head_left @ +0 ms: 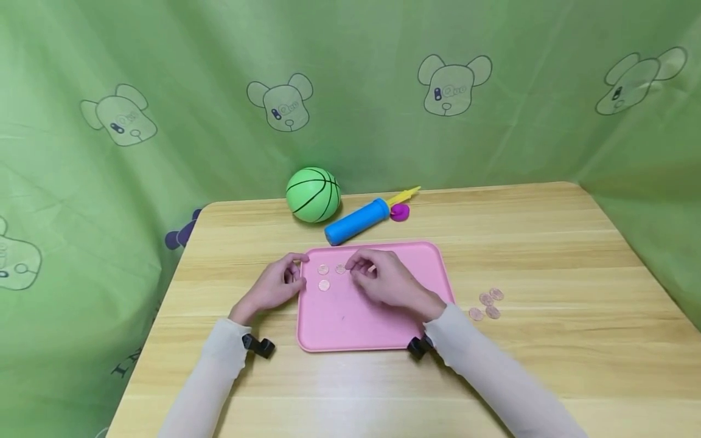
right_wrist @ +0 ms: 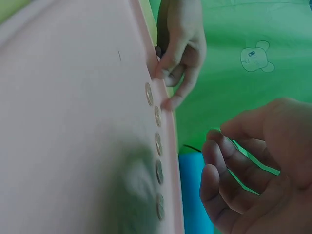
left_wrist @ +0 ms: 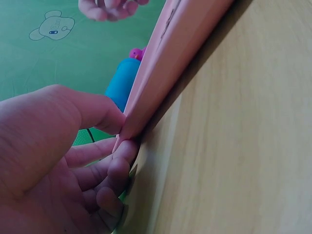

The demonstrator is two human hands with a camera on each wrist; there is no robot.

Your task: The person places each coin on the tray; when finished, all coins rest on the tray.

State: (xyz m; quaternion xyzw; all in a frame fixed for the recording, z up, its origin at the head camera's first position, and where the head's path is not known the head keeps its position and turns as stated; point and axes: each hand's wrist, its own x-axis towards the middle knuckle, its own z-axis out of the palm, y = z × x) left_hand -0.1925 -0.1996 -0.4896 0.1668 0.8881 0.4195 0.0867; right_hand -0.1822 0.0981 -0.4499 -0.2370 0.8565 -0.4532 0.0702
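Note:
A pink tray (head_left: 378, 331) lies on the table, and my left hand (head_left: 275, 285) grips its left rim near the far corner, thumb and fingers at the edge (left_wrist: 127, 127). Copper-coloured coins (head_left: 324, 285) lie in the tray's far-left part. The right wrist view shows several in a row along the far rim, with another coin (right_wrist: 149, 93) beside the row. Over the far half of the tray hovers my right hand (head_left: 383, 277), its fingers loosely bent. No coin shows between its fingers (right_wrist: 210, 180); in the head view it hides part of the row.
More coins (head_left: 486, 299) lie loose on the table right of the tray. Behind the tray are a green ball (head_left: 313, 194), a blue hand pump (head_left: 358, 221) with a yellow nozzle, and a small magenta toy (head_left: 400, 212). A green printed curtain (head_left: 361, 140) hangs behind the table.

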